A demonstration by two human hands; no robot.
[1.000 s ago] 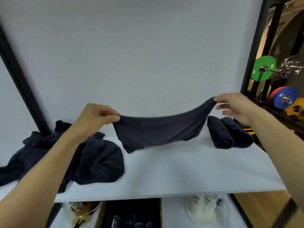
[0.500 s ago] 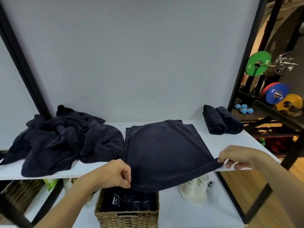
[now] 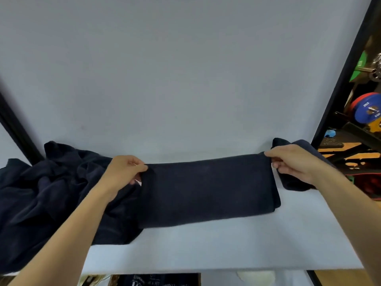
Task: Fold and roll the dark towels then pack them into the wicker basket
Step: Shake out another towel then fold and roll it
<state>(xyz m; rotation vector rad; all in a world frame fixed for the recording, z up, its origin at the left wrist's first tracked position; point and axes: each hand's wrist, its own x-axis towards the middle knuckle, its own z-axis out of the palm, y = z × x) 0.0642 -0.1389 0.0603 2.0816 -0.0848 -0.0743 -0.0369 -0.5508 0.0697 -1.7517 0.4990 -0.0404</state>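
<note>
Two pinches hold the folded dark towel (image 3: 206, 188): my left hand (image 3: 125, 172) on its far left corner, my right hand (image 3: 294, 162) on its far right. It lies flat on the white shelf (image 3: 206, 248), long axis side to side, each end equally near a hand; the wicker basket (image 3: 115, 280), I think, shows below.

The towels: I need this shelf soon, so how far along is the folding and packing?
Done: rolled towels lie at the right end of the shelf. In hand: the left hand and right hand pinch the far corners of a towel folded flat. Left: roll it, fold the crumpled pile on the left, and pack the basket, barely visible below.
</note>
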